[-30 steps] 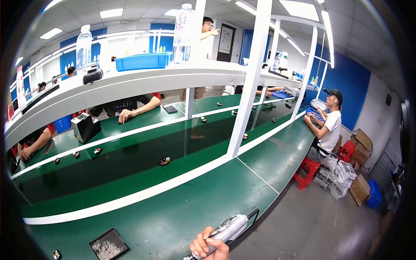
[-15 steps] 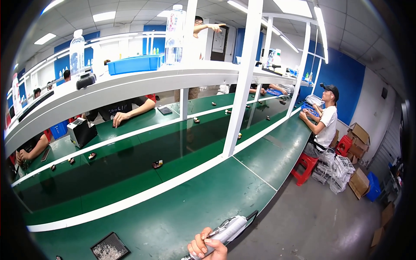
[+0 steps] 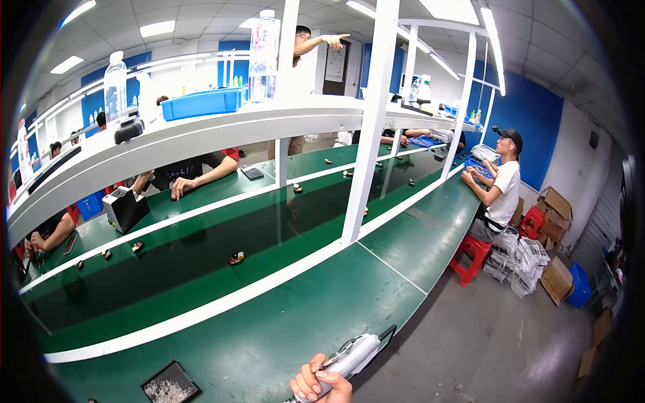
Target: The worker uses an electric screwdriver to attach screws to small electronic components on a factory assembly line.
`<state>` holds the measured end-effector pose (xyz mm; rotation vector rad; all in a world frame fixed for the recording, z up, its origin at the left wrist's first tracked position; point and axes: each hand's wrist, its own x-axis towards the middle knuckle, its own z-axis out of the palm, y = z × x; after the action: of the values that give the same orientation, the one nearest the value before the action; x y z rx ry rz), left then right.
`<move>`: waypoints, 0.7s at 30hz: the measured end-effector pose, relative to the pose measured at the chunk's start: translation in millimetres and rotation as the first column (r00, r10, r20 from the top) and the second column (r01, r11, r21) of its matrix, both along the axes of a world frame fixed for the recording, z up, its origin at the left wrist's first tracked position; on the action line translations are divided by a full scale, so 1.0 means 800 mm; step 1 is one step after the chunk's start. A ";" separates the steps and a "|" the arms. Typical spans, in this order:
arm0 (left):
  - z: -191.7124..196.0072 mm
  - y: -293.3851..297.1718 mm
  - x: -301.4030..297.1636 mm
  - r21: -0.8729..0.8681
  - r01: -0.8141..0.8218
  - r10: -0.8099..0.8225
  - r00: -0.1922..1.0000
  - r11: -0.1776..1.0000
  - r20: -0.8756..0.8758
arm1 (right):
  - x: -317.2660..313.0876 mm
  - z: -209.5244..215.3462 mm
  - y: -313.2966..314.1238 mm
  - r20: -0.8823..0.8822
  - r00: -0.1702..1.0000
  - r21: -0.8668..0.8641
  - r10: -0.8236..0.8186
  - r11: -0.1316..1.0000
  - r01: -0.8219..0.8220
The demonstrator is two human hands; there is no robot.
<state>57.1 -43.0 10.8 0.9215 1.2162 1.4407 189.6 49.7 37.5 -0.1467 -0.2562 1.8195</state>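
One right hand (image 3: 321,385) grips a silver tool (image 3: 356,354) near the bench (image 3: 282,322), droppable if that hold slackens; left hand unseen.

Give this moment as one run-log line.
Right hand: grips silver tool | Left hand: not in view | Surface: green bench | Left of tool: black tray, small pale pieces inside

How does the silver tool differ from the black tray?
The silver tool is long and rounded; the black tray is flat and angular. The tool is gripped in the right hand; the tray rests on the green table, holding small pale pieces. Both appear near the lower edge.
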 end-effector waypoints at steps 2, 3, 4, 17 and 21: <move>0.000 0.000 0.003 -0.003 0.010 -0.010 1.000 1.000 0.007 | 0.002 0.000 0.000 -0.016 1.000 -0.017 -0.010 1.000 0.009; 0.000 0.000 0.004 0.009 0.004 -0.004 1.000 1.000 -0.009 | 0.003 -0.001 0.000 -0.016 1.000 -0.017 -0.012 1.000 0.012; 0.000 0.000 0.005 0.021 0.001 0.000 1.000 1.000 -0.025 | 0.004 -0.001 -0.001 -0.015 1.000 -0.027 -0.014 1.000 0.014; 0.003 -0.001 -0.005 -0.022 0.008 -0.014 0.957 1.000 -0.290 | 0.008 -0.010 0.003 -0.002 1.000 0.010 0.025 1.000 -0.025; 0.002 0.012 -0.006 -0.009 0.041 -0.041 0.933 0.999 -0.356 | 0.016 -0.012 0.009 -0.018 1.000 -0.015 -0.012 1.000 0.012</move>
<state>52.0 -33.7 12.1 1.2387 1.4516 1.2717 202.4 56.6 28.2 -0.1426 -0.2285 1.8101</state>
